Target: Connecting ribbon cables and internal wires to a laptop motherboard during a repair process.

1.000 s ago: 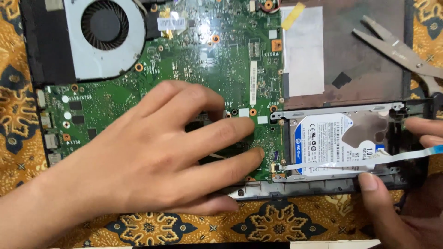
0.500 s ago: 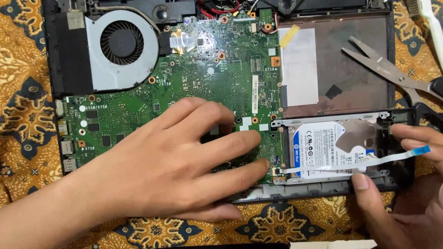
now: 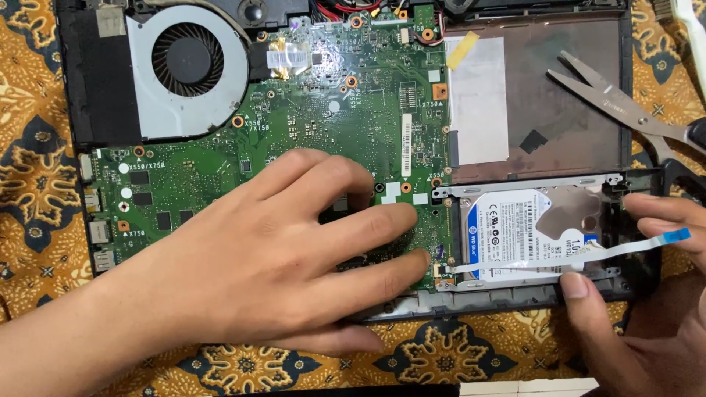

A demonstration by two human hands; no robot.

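Our left hand (image 3: 272, 257) flat, open on green mobo (image 3: 316, 117); right hand (image 3: 647, 294) pinching white ribbon cable (image 3: 588, 254) over HDD (image 3: 529, 231) at 3 o'clock.

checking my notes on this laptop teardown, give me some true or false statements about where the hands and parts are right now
1. The left hand lies flat on the green circuit board. True.
2. The silver hard drive with the white label sits at the upper left of the case. False: it sits at the lower right, in its metal bracket.
3. The right hand touches the thin white ribbon cable with the blue tip. True.
4. The metal scissors are held in the right hand. False: they lie free at the upper right of the case.
5. The round grey cooling fan lies under the left hand. False: it sits uncovered at the upper left.
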